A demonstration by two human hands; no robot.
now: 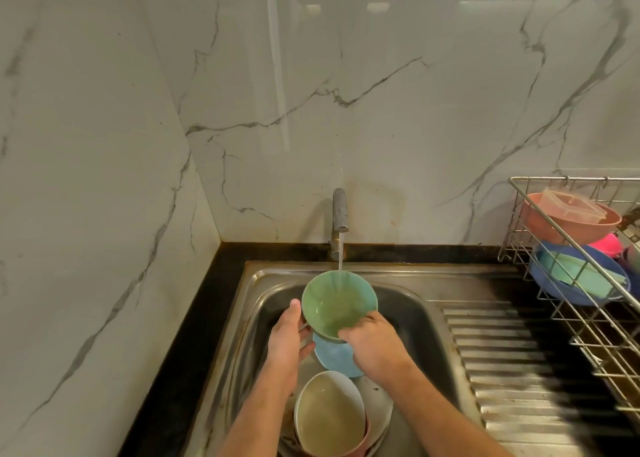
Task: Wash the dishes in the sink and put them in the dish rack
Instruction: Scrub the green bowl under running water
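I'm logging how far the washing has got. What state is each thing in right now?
Tap: running.
Green bowl: tilted under the stream, held by both hands.
Left hand: grips the bowl's side.
Right hand: fingers rub inside the rim.
White bowl: unwashed, in the sink.
Dish rack: partly filled.

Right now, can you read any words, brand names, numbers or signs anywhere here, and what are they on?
No readable text in this view.
Green bowl, held under the tap: plain, no print.
Dishes in the dish rack: no lettering visible.
Dark object at the right edge behind the rack: may carry a label, too blurred to read.
Marble wall: only veins, no sign.
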